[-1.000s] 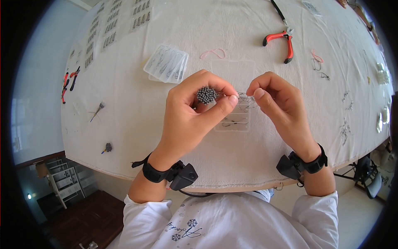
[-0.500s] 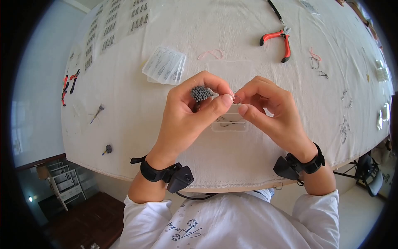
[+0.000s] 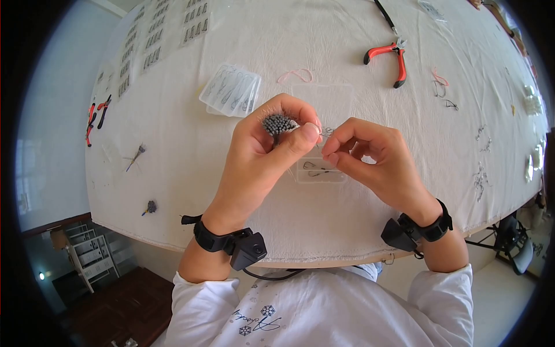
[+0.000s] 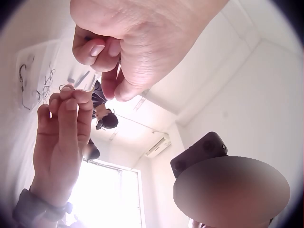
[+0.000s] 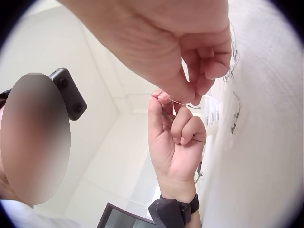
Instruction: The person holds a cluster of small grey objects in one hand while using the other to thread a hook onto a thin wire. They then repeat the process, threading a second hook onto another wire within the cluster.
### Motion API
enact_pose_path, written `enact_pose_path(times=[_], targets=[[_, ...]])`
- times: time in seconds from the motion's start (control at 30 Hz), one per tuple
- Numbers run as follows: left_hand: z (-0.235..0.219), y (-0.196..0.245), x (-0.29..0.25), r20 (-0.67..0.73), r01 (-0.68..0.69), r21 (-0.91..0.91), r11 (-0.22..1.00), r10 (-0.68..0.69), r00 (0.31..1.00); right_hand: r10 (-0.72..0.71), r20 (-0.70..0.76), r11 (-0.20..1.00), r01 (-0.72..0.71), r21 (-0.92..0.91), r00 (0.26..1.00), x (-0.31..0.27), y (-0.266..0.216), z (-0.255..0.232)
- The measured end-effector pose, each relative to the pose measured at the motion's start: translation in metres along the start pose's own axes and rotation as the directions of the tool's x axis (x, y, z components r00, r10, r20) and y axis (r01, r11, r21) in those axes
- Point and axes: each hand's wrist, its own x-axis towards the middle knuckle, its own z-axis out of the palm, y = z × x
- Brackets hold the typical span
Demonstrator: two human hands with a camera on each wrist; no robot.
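My left hand (image 3: 254, 150) grips a dense bundle of thin grey round-ended strands (image 3: 278, 124). Its thumb and index finger pinch one end of a thin pale line (image 5: 176, 101). A small wire fishing hook (image 3: 327, 132) shows between the two hands. Facing it, my right hand (image 3: 373, 153) has thumb and index fingertips together at the hook, with its other fingers curled. Below the hands lies a clear compartment box (image 3: 324, 181) with dark hooks (image 3: 318, 169) inside. The hands hide part of the box.
Beyond the hands, clear cases of hooks (image 3: 230, 89) lie left of a pink cord loop (image 3: 295, 75). Red-handled pliers (image 3: 400, 63) rest at the back right. Loose hooks (image 3: 481, 179) are scattered on the right, with two small bundles (image 3: 151, 207) on the left.
My right hand has moved left and down, closer to the left hand. The left hand has shifted slightly left, and the bundle in it has tilted.
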Motion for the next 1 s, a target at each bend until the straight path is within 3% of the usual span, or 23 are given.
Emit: enact_pose_path(times=[0.1,0.2,0.3,0.6,1.0], targets=[[0.000,0.001,0.000,-0.001,0.006,-0.003,1.000,-0.006,1.000,-0.046,0.026,0.999,0.046,-0.011,0.999,0.000,0.004,0.000],[-0.001,0.001,0.000,0.014,0.003,-0.016,1.000,-0.003,1.000,0.017,-0.033,0.996,-0.015,0.087,0.999,0.000,0.010,0.002],[0.000,0.002,-0.001,0.034,-0.011,-0.053,0.999,0.013,0.999,0.202,0.047,0.959,-0.208,0.191,0.978,0.000,-0.007,-0.001],[-0.001,0.002,-0.002,0.068,-0.047,-0.084,0.995,0.053,0.996,0.195,0.232,0.865,-0.279,0.416,0.953,-0.001,-0.004,0.003],[-0.002,0.003,-0.001,0.044,-0.047,-0.031,0.998,0.049,0.998,0.227,0.116,0.890,-0.255,0.378,0.967,-0.001,-0.008,-0.006]])
